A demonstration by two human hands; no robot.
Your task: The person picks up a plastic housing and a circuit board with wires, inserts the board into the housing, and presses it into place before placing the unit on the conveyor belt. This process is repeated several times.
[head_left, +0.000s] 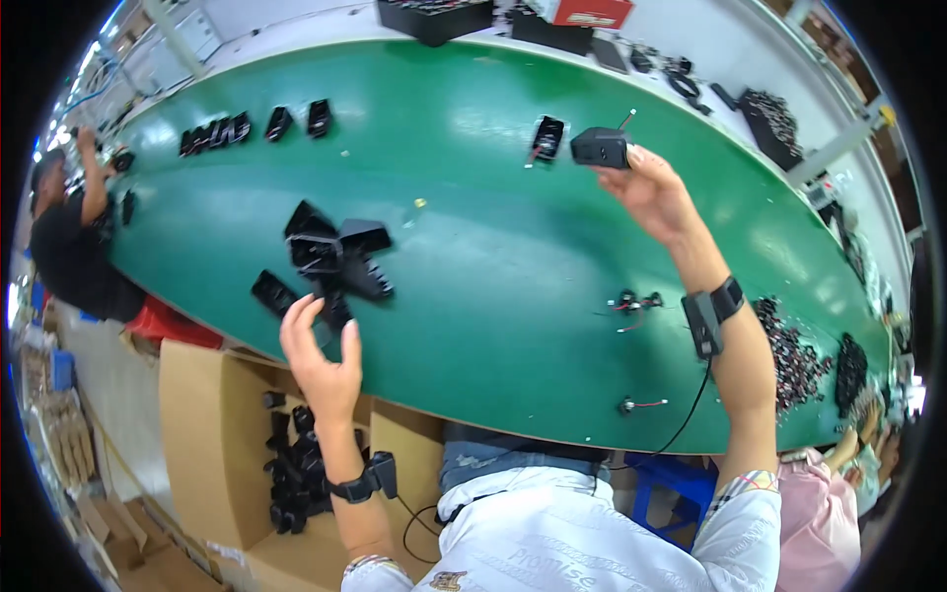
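Note:
My right hand (653, 192) is raised over the far right part of the green table, gripping a black plastic housing (599, 148) between thumb and fingers. A thin wire with a small white connector (632, 114) sticks up behind that housing. Just left of it, an open black housing shell (547, 136) lies on the table with a wire hanging out. My left hand (324, 365) is at the near edge, thumb and fingers apart and holding nothing. Its fingertips are beside a loose pile of black housing shells (314, 245); whether they touch one I cannot tell.
More shells (215, 133) stand in a row at the far left. Small wired parts (636, 301) lie right of centre, near a heap of tiny parts (789, 355). A cardboard box (202, 444) with black pieces stands below the table's near edge. Other people sit at both ends.

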